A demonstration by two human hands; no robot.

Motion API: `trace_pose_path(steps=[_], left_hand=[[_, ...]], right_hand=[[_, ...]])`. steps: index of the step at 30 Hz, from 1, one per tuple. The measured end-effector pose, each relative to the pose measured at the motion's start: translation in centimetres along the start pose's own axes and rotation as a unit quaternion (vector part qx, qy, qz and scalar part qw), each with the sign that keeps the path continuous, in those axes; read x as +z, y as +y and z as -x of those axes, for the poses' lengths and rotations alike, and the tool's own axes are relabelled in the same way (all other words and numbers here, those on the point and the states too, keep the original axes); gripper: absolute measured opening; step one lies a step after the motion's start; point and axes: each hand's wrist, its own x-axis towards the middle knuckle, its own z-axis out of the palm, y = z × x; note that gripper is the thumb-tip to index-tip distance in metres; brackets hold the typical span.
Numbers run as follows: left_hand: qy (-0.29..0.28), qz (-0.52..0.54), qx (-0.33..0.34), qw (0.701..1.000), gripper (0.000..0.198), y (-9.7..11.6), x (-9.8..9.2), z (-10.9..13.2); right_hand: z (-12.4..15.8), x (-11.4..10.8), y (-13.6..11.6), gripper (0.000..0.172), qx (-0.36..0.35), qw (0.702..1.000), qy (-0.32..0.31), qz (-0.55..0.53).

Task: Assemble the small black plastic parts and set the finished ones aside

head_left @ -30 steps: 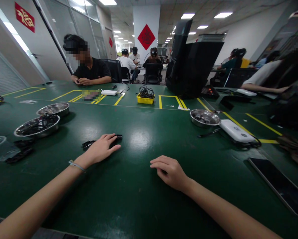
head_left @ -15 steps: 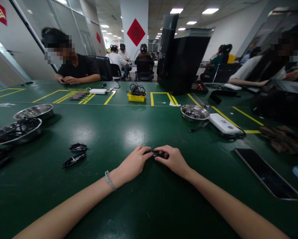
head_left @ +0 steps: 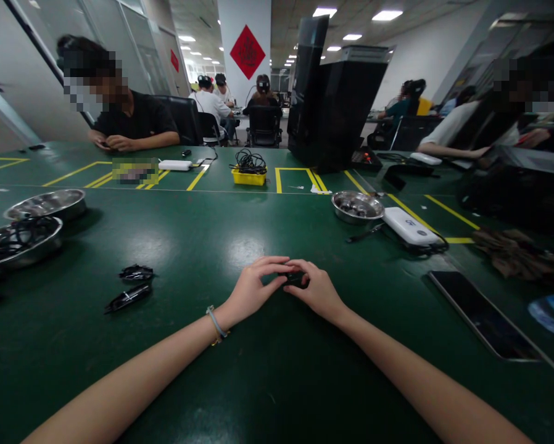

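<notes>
My left hand (head_left: 253,287) and my right hand (head_left: 316,290) meet over the middle of the green table (head_left: 212,370). Together they pinch a small black part (head_left: 294,280) between their fingertips; most of it is hidden by the fingers. Two more small black parts lie to the left, one flat and long (head_left: 128,297) and one crumpled (head_left: 136,272). A thin band circles my left wrist.
Two steel bowls (head_left: 20,237) (head_left: 45,202) sit at far left, a third bowl (head_left: 356,205) and a white power bank (head_left: 409,226) at right. A dark phone (head_left: 483,314) lies near the right edge. A yellow tray of cables (head_left: 248,176), a black case (head_left: 332,98) and seated people lie beyond.
My left hand left the black parts at left, carrying one to the centre. My right hand joined it there, and both now hold it with fingers curled tighter.
</notes>
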Motion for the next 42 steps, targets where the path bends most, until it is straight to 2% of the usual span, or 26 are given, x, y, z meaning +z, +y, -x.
trace_pose_path(steps=[4, 8, 10, 15, 18, 21, 24, 31, 33, 36, 38, 42], left_hand=[[-0.023, -0.003, 0.030, 0.999, 0.025, 0.1, 0.2, 0.1], [-0.017, -0.038, 0.030, 0.999, 0.023, 0.2, -0.9, 0.4], [-0.008, -0.050, 0.011, 0.999, 0.021, 0.1, -1.6, 0.9], [-0.031, -0.042, -0.045, 0.998, 0.018, -0.1, -3.1, 2.6], [-0.066, -0.040, -0.056, 0.995, 0.021, 0.1, -3.2, 3.2], [-0.100, -0.043, -0.048, 0.993, 0.024, 0.3, -2.8, 3.2], [-0.122, -0.045, -0.036, 0.991, 0.028, 0.4, -2.5, 3.2], [-0.138, -0.067, -0.035, 0.988, 0.032, 0.5, -2.4, 3.6], [-0.143, -0.073, -0.026, 0.987, 0.032, 0.6, -2.2, 3.6], [-0.146, -0.084, -0.018, 0.986, 0.034, 0.7, -1.9, 3.7], [-0.141, -0.093, -0.019, 0.985, 0.036, 0.8, -1.8, 3.8], [-0.136, -0.107, -0.031, 0.985, 0.039, 0.7, -1.9, 3.8]], right_hand=[[0.1, 0.1, -0.4, 0.037, -0.007, 1.000, -0.004, 0.021], [0.0, -0.5, -0.1, 0.044, -0.020, 0.999, -0.016, 0.027], [-0.2, -1.4, 0.5, 0.043, -0.036, 0.998, -0.038, 0.031], [-0.9, -4.2, 2.4, 0.020, -0.057, 0.990, -0.124, 0.019], [-1.1, -5.0, 2.9, 0.021, -0.072, 0.983, -0.166, 0.019], [-1.0, -4.6, 2.6, 0.021, -0.103, 0.979, -0.170, 0.050], [-0.8, -4.0, 2.3, 0.014, -0.110, 0.980, -0.141, 0.088], [-0.9, -3.8, 1.4, 0.009, -0.077, 0.976, -0.142, 0.144], [-0.9, -4.1, 0.9, 0.008, -0.029, 0.974, -0.167, 0.153], [-0.8, -4.5, 0.4, 0.007, 0.062, 0.958, -0.238, 0.145], [-0.7, -4.7, 0.3, 0.005, 0.098, 0.950, -0.265, 0.133], [-0.6, -4.7, 0.1, 0.003, 0.111, 0.961, -0.233, 0.097]])
